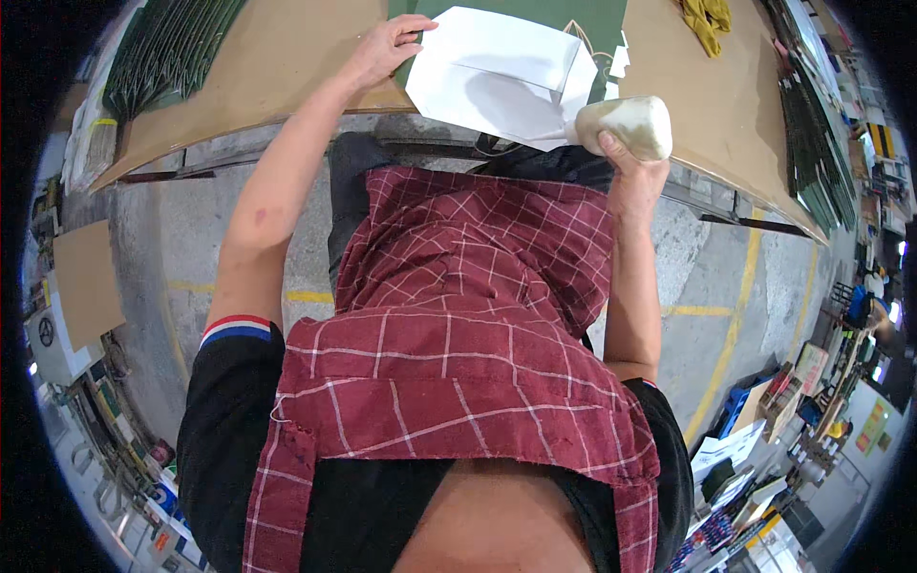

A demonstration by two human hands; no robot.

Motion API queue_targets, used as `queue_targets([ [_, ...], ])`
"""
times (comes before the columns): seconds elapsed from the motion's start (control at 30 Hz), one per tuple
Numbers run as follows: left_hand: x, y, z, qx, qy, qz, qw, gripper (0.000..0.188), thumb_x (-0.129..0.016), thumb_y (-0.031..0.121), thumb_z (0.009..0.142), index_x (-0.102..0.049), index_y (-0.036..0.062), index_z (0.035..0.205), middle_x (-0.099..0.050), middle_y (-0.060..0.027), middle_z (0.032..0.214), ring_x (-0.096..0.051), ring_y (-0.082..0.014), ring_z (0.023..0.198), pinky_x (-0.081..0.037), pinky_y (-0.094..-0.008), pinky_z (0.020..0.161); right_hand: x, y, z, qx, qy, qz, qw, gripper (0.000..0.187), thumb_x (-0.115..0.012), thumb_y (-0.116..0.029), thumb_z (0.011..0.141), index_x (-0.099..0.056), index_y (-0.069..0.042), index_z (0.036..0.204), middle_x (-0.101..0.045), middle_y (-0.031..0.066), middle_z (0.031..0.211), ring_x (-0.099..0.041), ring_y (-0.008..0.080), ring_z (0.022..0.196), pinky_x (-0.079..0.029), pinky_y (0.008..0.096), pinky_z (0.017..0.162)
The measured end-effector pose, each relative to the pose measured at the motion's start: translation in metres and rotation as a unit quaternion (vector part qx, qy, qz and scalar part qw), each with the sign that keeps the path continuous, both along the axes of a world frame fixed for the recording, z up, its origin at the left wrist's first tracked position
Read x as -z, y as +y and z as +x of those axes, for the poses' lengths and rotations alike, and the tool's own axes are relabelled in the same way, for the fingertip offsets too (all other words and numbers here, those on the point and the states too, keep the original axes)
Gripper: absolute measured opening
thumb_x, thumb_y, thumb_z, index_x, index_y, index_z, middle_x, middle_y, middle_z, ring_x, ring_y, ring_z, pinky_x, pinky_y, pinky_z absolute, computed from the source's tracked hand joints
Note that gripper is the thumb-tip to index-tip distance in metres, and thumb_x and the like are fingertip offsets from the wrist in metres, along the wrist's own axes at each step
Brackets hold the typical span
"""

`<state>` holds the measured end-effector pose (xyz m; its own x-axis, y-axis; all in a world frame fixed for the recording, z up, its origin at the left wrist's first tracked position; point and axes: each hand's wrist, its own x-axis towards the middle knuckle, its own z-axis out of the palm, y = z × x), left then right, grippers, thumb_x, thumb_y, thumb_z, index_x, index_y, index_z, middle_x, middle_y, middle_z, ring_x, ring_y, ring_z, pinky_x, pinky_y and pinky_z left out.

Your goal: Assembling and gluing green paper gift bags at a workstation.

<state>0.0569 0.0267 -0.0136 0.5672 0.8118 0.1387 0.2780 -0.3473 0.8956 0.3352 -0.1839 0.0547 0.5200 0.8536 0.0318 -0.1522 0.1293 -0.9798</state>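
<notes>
Gripping a pale, half-translucent bottle (630,124), the right hand (638,181) closed around it, thumb pressed along its side; the other fingers were mostly hidden behind. The bottle lay tilted, its narrow end leftward at the right edge of an opened-out white paper piece (497,62) with creased flaps. That piece rested at the front of a brown-topped table (287,57), partly over green paper (602,14). The left hand (390,48) reached to its upper left edge, fingers close together and slightly bent; whether they pinched it could not be told. Dark green folded stacks (172,48) flanked the tabletop, and a yellow cloth (707,24) lay toward the right.
</notes>
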Motion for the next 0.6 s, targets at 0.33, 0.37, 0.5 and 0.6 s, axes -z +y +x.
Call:
queue_targets([
  [0.33,-0.002,-0.001,-0.001,0.0,0.032,0.011,0.999,0.034,-0.051,0.001,0.081,-0.052,0.0085,0.115,-0.041,-0.0046,0.126,-0.044,-0.0165,0.11,-0.036,-0.028,0.095,0.001,-0.012,0.018,0.031,-0.004,-0.003,0.999,0.04,-0.071,0.003,0.062,-0.056,0.004,0.1,-0.06,0.0088,0.093,-0.056,0.0182,0.085,-0.044,0.0282,0.079],
  [0.37,-0.001,-0.001,-0.001,0.001,0.028,0.013,1.0,0.035,-0.051,0.001,0.081,-0.052,0.0085,0.115,-0.041,-0.0044,0.126,-0.045,-0.0164,0.11,-0.036,-0.0278,0.095,0.005,-0.014,0.022,0.032,-0.026,-0.012,0.999,0.042,-0.069,0.003,0.065,-0.053,0.002,0.104,-0.058,0.0086,0.095,-0.057,0.0182,0.086,-0.047,0.0279,0.074],
  [0.5,0.002,0.002,-0.002,0.012,0.012,0.013,1.0,0.036,-0.051,0.003,0.081,-0.054,0.0128,0.115,-0.041,-0.0063,0.127,-0.046,-0.0204,0.11,-0.036,-0.0289,0.097,0.001,-0.018,0.028,0.063,0.055,0.006,0.996,0.043,-0.066,0.002,0.069,-0.05,-0.001,0.109,-0.056,0.008,0.098,-0.057,0.0187,0.088,-0.05,0.0299,0.069],
  [0.6,-0.004,-0.003,0.0,-0.003,0.018,-0.008,1.0,0.035,-0.051,0.003,0.081,-0.054,0.0124,0.115,-0.042,-0.0056,0.127,-0.046,-0.0191,0.109,-0.036,-0.028,0.097,0.003,-0.019,0.04,0.097,0.062,0.043,0.992,0.041,-0.064,0.002,0.071,-0.05,-0.002,0.109,-0.056,0.0077,0.097,-0.057,0.019,0.088,-0.05,0.031,0.069],
])
